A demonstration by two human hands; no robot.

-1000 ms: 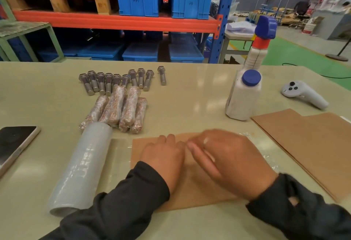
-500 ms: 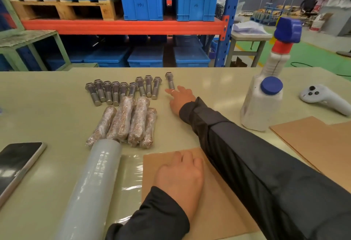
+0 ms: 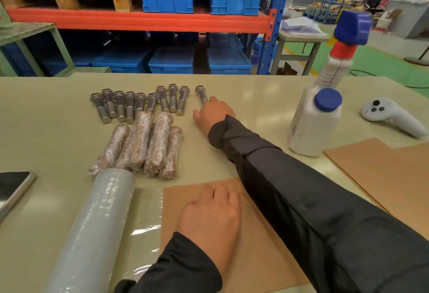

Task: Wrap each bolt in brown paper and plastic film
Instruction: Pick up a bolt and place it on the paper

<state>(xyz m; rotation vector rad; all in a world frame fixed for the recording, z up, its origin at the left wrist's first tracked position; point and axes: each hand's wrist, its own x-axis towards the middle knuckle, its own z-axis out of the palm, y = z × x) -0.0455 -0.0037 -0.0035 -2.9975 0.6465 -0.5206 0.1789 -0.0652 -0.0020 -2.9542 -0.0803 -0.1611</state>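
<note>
Step in hand: fetching the next bare bolt, judged from the reach toward the row in the upper middle of the frame.
Right hand (image 3: 212,114): stretched across the desk (image 3: 41,135), fingers over the shank of the lone bolt (image 3: 201,93); whether they have closed round it cannot be told, since the hand hides them.
Left hand (image 3: 210,217): lies flat, fingers relaxed, pressing the brown paper sheet (image 3: 262,255) at lower centre.
Bare bolts (image 3: 130,104): a row left of the lone bolt, heads toward the far edge.
Wrapped bolts (image 3: 144,144): a cluster just below that row, already in paper and film.
Film roll (image 3: 92,230): lower left, a stretch of film pulled out under the sheet's left edge.
Spare paper (image 3: 385,172): stacked at the right edge.
Doing it well: take the bolt by its shank, lift it so it does not roll into its neighbours, and lay it across the near part of the sheet.
Hold: the flat hand should keep paper and film from sliding.
Risk: a smooth round bolt may roll off the paper before the first fold.
</note>
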